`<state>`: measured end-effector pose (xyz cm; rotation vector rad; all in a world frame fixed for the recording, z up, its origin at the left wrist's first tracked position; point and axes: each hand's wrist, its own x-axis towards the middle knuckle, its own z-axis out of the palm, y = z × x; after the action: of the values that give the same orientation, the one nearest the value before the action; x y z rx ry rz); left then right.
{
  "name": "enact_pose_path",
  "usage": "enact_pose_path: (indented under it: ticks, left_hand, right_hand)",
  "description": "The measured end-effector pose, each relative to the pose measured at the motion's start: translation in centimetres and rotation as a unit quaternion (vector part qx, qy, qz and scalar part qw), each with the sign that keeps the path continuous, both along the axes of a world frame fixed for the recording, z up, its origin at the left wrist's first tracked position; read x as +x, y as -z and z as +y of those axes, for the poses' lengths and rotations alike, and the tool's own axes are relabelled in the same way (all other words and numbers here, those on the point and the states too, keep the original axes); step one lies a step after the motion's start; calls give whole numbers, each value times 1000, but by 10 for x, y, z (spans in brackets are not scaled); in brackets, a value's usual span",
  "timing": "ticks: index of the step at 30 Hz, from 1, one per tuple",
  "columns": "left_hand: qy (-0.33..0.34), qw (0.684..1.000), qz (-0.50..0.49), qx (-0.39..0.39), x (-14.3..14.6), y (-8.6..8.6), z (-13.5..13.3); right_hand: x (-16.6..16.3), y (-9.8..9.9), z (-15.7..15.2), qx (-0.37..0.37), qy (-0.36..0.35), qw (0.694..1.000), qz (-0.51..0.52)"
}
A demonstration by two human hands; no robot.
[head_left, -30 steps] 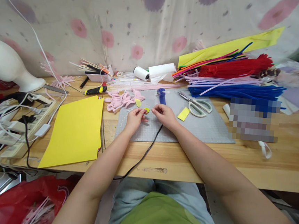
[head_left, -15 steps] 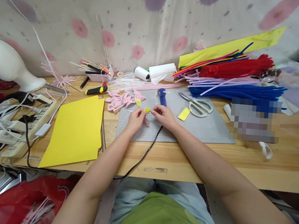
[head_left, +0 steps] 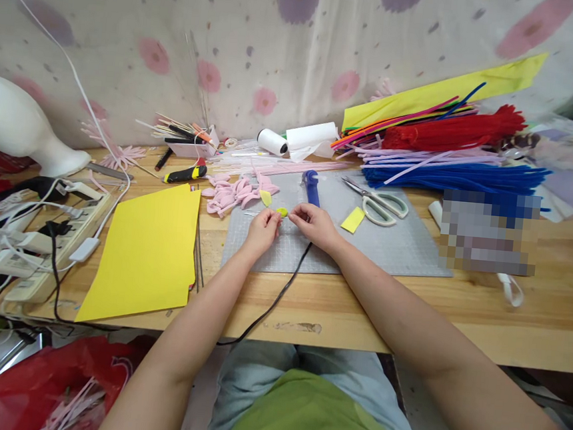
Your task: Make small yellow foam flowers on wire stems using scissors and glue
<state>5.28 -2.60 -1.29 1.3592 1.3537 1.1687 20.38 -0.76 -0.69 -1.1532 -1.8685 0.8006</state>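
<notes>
My left hand is closed in a pinch over the grey cutting mat. At its fingertips is a small yellow piece, lying between my two hands. My right hand is closed, thumb and finger together just right of that piece; whatever it pinches is too small to make out. Behind it a blue glue gun rests on the mat, its black cord running toward the table's front edge. Left of the hands lie pink fuzzy shapes and a yellow petal-shaped piece.
Scissors and a yellow rectangle lie on the mat's right side. A yellow sheet, a utility knife and a crowded power strip are to the left. Blue pipe cleaners and red ones are piled back right.
The fingers of my left hand have drawn together more tightly beside the small yellow piece, which has tilted slightly. My right hand has hardly moved.
</notes>
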Motion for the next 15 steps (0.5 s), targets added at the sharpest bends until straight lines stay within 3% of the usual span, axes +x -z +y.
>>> enact_pose_path:
  ticks: [15]
  left_hand:
    - [-5, 994, -101, -47, -1, -3, 2]
  right_hand:
    - [1, 1, 1, 21, 22, 999, -14]
